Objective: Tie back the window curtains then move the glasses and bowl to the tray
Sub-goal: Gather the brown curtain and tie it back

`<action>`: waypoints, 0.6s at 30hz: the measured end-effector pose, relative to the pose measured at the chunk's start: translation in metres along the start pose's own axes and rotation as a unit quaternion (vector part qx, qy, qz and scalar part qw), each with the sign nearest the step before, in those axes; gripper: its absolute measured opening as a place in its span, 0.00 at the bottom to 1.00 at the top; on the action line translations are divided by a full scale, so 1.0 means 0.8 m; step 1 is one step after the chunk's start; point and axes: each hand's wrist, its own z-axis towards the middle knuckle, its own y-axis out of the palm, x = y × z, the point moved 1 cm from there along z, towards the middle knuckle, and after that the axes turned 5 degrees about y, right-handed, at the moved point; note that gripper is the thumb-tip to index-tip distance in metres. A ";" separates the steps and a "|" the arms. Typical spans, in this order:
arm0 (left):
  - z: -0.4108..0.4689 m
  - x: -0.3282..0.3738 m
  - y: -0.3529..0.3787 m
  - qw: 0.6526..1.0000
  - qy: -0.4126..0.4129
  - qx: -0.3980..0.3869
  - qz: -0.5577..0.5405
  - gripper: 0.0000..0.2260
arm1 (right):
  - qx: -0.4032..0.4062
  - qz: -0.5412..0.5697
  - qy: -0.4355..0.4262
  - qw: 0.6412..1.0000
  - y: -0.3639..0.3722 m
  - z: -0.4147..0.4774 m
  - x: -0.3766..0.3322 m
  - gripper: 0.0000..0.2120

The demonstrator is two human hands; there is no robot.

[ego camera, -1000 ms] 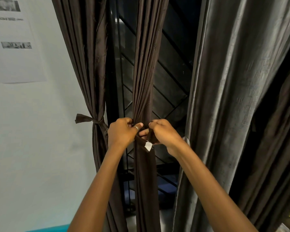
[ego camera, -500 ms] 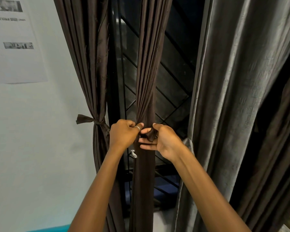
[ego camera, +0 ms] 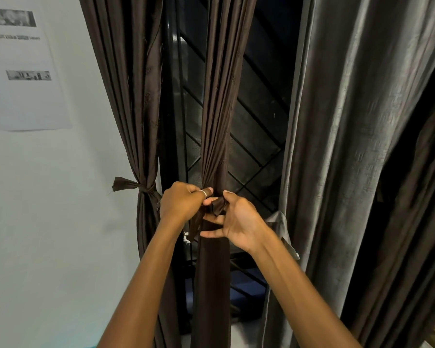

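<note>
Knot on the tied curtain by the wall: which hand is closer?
Left. The left hand is just right of the knot, gripping the tie on the middle curtain; the right hand is farther right, across that curtain.

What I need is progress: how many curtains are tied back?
1: the left curtain, knotted by the wall. The middle curtain is mid-tie, left hand and right hand on its tie. The grey curtain is unclear; others may be hidden.

Wall (ego camera: 48, 222), paper (ego camera: 23, 71), grille (ego camera: 261, 125).
Printed paper hangs upper left on pale wall; dark grille with diagonal bars stands to its right.
</note>
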 end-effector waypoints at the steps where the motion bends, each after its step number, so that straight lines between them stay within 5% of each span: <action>1: 0.000 0.000 -0.001 1.000 -0.004 -0.006 -0.003 0.18 | -0.005 0.012 -0.007 1.000 0.001 0.001 0.002 0.24; 8: -0.009 0.007 -0.006 0.999 -0.009 -0.039 0.007 0.17 | 0.010 0.091 -0.081 0.992 0.007 0.009 0.010 0.14; 13: -0.047 0.034 -0.013 0.964 0.132 0.149 0.174 0.16 | 0.010 0.064 -0.096 0.993 0.010 0.009 0.014 0.14; 18: -0.068 0.051 0.001 0.918 0.243 0.036 0.311 0.14 | 0.000 0.055 -0.108 0.993 0.011 0.007 0.014 0.16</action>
